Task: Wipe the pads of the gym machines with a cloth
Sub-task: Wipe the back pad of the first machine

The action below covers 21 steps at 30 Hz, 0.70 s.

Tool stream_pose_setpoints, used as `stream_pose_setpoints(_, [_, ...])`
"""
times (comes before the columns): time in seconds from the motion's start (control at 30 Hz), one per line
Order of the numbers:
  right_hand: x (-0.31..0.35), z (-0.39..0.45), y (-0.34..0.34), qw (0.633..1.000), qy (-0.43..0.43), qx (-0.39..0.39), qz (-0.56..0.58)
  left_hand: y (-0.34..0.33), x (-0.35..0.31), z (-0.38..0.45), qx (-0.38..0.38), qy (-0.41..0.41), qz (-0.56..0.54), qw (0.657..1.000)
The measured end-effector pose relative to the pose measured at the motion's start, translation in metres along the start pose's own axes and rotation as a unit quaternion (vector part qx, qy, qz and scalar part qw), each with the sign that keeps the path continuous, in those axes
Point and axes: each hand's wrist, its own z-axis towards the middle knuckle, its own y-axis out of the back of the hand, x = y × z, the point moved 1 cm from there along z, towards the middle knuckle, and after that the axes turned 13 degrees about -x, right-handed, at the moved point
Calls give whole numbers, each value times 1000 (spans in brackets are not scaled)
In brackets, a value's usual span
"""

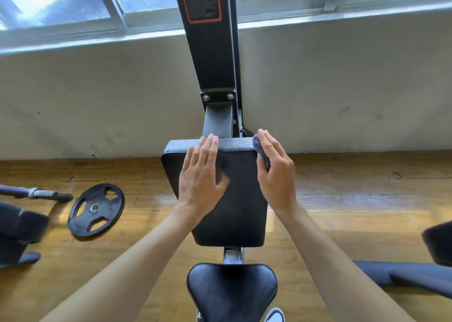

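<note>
A black padded chest pad [241,199] stands in the middle of the head view, bolted to a dark upright post [211,52]. My left hand [201,172] lies flat on the pad's upper left part, fingers together and reaching over the top edge. My right hand [275,170] presses a small grey cloth [260,149] against the pad's upper right edge; most of the cloth is hidden under the palm. Below the pad sits a black triangular seat [232,292].
A black weight plate [96,210] lies on the wooden floor at the left, with a bar end [36,194] beside it. Dark machine parts stand at the far left [19,228] and lower right [415,275]. A white wall [97,101] and windows are behind. A shoe tip [275,315] shows at the bottom.
</note>
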Motion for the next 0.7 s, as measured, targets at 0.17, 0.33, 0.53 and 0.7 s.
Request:
stream_pose_setpoints(0.17, [5,-23,-13,995,40,-54,-72,9,35,-10,-14,22,24,999])
stream_pose_setpoints(0.33, [11,-49,-32,989,39,-85,-117,11,66,-23,-33,38,1,999])
stream_pose_setpoints(0.53, [43,-70,-79,986,22,-125,-110,5,102,-25,-73,-4,-145,987])
stream_pose_setpoints(0.7, [58,-76,-112,982,4,-163,-95,-4,128,-33,-66,-27,-200,977])
